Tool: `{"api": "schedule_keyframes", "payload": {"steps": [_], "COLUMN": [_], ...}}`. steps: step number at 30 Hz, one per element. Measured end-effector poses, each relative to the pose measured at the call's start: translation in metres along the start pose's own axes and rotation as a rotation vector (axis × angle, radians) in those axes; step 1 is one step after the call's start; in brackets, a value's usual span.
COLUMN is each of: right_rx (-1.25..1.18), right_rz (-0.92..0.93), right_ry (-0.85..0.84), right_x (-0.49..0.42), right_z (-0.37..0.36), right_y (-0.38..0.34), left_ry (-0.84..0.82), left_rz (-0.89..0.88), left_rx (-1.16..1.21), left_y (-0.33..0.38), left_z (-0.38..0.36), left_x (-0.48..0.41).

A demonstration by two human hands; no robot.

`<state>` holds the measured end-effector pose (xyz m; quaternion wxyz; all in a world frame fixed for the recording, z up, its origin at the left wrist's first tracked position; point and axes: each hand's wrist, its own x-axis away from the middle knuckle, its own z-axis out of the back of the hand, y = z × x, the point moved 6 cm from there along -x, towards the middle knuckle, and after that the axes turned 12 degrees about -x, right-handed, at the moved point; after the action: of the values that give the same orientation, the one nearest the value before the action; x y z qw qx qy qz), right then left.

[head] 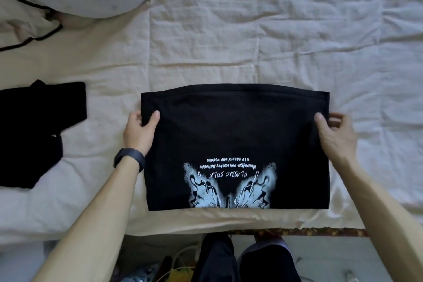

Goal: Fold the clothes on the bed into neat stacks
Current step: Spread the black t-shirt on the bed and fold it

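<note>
So we've got the rumpled cream bed sheet [251, 41], and the black tee [235, 135] lies flat on it near the front edge. It's already folded down to a wide rectangle, with the butterfly print [231, 190] face up and upside down to us. Another black garment [34, 133] sits well off to the left, more bundled than folded. Our left hand [139, 131] pinches the tee's left edge, thumb on top and fingers curled under. Our right hand [334, 135] does the same on the right edge. We reckon we're mid-fold, so next is probably bringing one side across, edges lined up. A black band [129, 159] is on the left wrist.
</note>
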<state>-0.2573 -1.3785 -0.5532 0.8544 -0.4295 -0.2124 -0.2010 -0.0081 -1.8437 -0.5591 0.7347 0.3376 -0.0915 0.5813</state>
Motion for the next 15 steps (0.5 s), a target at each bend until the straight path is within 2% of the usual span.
{"api": "schedule_keyframes", "payload": {"steps": [3,8,11,13,15], "right_rx": [0.064,-0.043,-0.199,-0.499,-0.695], "right_rz": [-0.137,-0.343,-0.489,-0.584,-0.588], "right_ry": [-0.018,0.063,0.162,0.207,0.218], "right_x": [0.055,0.138,0.166,0.176,0.180], "right_z": [0.028,0.053,0.044,0.024,0.007], "right_y": [0.049,0.114,0.140,0.146,0.141], "left_ry": [-0.002,-0.062,-0.155,-0.222,-0.149], "left_rz": [0.052,0.224,0.406,0.525,0.523], "left_rx": [-0.089,-0.097,0.080,0.327,0.466], "left_y": [-0.041,-0.114,-0.139,-0.144,-0.144], "left_z": [0.002,0.005,-0.009,-0.025,-0.033], "left_x": [0.054,0.139,0.176,0.191,0.192]}}
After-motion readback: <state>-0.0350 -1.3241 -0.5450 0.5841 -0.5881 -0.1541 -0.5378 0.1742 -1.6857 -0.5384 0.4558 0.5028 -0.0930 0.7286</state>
